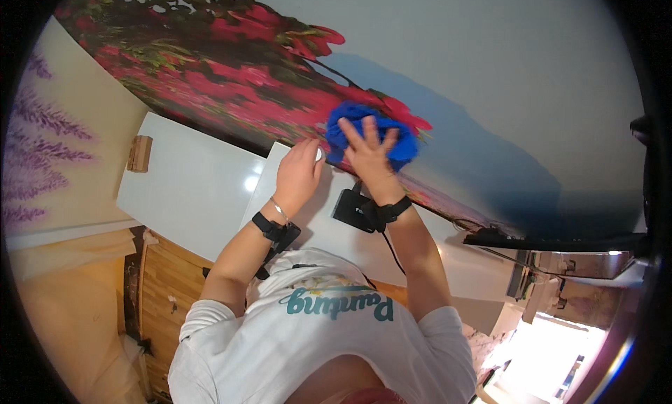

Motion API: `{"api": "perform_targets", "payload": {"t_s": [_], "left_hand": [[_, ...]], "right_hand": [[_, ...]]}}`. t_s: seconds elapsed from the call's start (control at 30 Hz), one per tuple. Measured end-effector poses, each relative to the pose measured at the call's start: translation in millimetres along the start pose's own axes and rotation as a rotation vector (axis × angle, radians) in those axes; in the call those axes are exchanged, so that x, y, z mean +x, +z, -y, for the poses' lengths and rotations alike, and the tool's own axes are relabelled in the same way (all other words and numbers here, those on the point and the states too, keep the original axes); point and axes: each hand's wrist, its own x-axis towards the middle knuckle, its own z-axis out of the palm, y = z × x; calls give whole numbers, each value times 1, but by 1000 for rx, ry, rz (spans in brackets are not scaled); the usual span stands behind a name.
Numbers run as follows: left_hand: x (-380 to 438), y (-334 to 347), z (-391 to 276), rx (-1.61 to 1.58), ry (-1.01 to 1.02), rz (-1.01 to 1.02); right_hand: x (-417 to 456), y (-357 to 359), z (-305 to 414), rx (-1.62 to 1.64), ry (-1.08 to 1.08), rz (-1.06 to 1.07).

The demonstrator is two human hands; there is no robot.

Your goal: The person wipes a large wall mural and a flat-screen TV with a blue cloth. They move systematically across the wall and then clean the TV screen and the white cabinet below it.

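Note:
My right hand (370, 160) presses a crumpled blue cloth (401, 146) flat against a wall mural of red flowers (252, 78), its fingers spread and slightly blurred. Close by on the left, my left hand (300, 170) rests at the back edge of a white tabletop (320, 220), where it meets the mural. Its fingers curl on a small white round object (319, 154), partly hidden by them. A black box-shaped device (353, 209) with a cable lies on the tabletop between my forearms. Both wrists wear black straps.
Left of the tabletop is another glossy white surface (194, 178) with a small wooden block (140, 153) at its far left. A dark screen-like panel edge (551, 241) and cables are at the right. Beige fabric (73, 299) hangs at lower left above a wooden floor (173, 278).

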Motion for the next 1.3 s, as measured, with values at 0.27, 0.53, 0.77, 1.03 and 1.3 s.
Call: {"api": "perform_targets", "payload": {"t_s": [0.27, 0.53, 0.77, 1.03, 1.3], "left_hand": [[4, 3, 0, 32, -6, 28], [0, -2, -22, 61, 58, -60], [6, 18, -62, -233, 390, -25], [32, 59, -93, -246, 423, -28], [-46, 121, -27, -330, 85, 442]], "right_hand": [[-25, 30, 7, -260, 186, -174], [-86, 50, 28, 71, 151, 557], [-17, -18, -12, -49, 350, -206], [-45, -2, -58, -68, 206, -527], [-154, 39, -19, 84, 212, 410]]}}
